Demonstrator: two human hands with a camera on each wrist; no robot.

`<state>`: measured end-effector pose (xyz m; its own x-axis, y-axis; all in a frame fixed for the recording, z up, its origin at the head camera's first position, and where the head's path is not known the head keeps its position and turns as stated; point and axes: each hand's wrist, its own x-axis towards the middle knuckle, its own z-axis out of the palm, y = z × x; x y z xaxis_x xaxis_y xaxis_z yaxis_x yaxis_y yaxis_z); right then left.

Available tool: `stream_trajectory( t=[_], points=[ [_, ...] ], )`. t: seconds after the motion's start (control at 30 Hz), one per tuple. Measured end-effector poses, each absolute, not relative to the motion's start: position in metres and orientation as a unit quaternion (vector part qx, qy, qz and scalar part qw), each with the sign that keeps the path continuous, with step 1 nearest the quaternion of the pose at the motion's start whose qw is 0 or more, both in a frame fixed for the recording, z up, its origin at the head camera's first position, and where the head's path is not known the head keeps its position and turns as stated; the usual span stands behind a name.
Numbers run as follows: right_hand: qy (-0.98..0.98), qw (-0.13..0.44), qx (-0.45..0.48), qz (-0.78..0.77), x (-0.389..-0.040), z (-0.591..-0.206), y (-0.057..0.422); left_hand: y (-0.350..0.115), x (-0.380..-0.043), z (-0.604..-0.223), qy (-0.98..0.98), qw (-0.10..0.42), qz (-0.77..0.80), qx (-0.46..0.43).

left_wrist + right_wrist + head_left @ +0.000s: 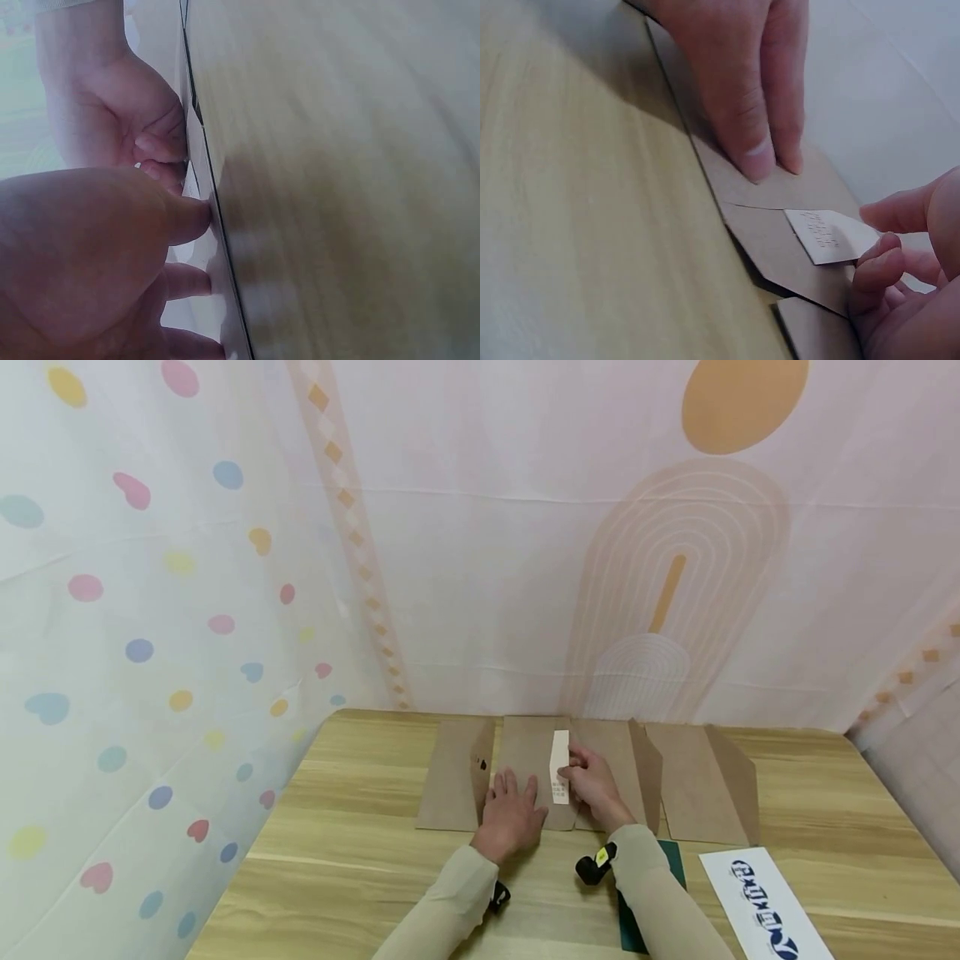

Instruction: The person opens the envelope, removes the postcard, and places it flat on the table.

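A row of brown kraft paper envelopes lies along the back of the table. My left hand (512,818) rests with spread fingers on one brown envelope (525,739), its fingertips pressing the paper. A white paper strip (560,747) with a tapered end and small print lies along that envelope's right edge. My right hand (597,789) pinches the strip's right edge with curled fingers. In the right wrist view the printing on the white strip (821,236) faces up, and the fingers (877,262) close on its far end.
To the right lie more brown envelopes (690,785) with their flaps folded out; another envelope (448,777) lies left. A dark green sheet (633,922) shows under my right forearm. Beside it is a white card (723,881) with dark blue printing. A patterned curtain (480,568) hangs behind the table.
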<state>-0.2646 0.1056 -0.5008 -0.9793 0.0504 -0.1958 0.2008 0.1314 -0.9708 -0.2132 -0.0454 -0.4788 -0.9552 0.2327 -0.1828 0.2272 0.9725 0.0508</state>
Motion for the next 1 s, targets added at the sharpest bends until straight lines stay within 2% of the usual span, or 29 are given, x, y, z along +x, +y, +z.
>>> stream_trajectory(
  t=[0.67,1.0],
  points=[
    [0.792,0.009,0.094,-0.604,-0.2714,-0.5077,0.1001,-0.0470,-0.2154,-0.4761,0.988,0.107,0.022,0.114],
    [0.796,0.005,0.098,-0.597,-0.2738,-0.5084,0.0997,-0.0469,-0.2181,-0.4781,0.988,0.104,0.028,0.113]
  ],
)
